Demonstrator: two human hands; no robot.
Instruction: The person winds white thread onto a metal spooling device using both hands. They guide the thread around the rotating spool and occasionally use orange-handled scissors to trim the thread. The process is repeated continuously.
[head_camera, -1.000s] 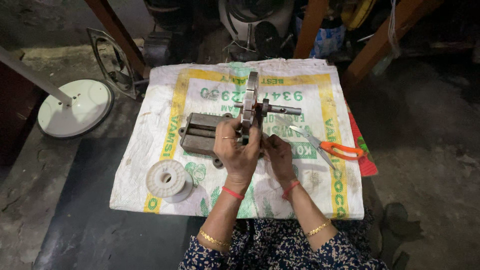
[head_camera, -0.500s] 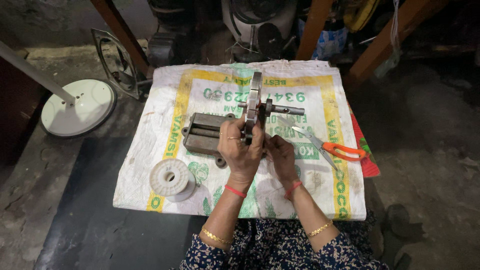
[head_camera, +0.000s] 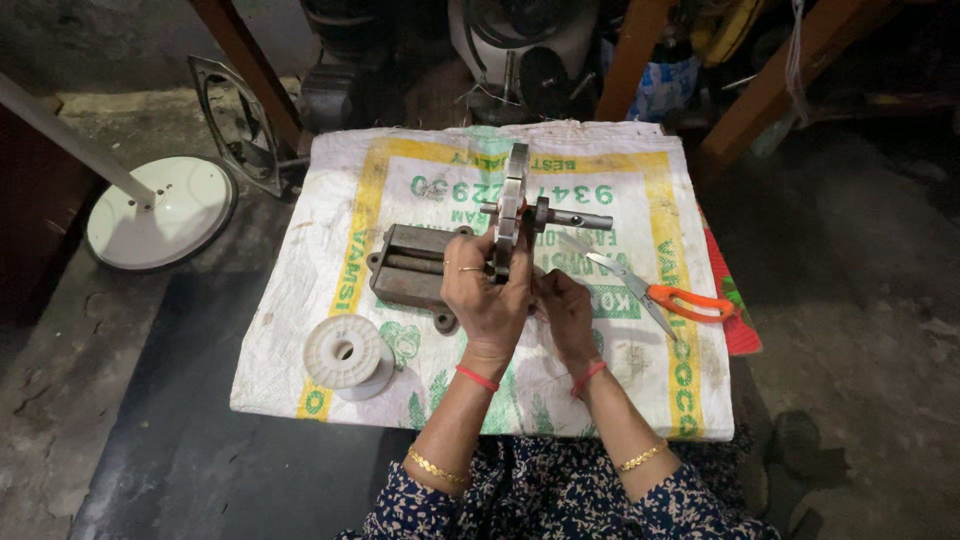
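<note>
Fan base (head_camera: 160, 212) is lying on the floor at far left, well apart from the sack (head_camera: 380, 180); dark bare floor is running between them. Spool (head_camera: 344, 353) is sitting near the sack's front-left edge, open cloth all round it. Block (head_camera: 410, 275) is lying just left of centre, its right end passing under the left hand (head_camera: 487, 300). That hand is closing round the lower rim of the disc (head_camera: 512, 205), which is standing on edge at mid-sack. Shaft (head_camera: 580, 217) is sticking out to the right through the disc. Right hand (head_camera: 565, 310) is curling in just beside the disc's base; cannot tell what it is pinching. Scissors (head_camera: 655, 292) are lying right of it, blades apart, handles nearing the sack's right edge.
</note>
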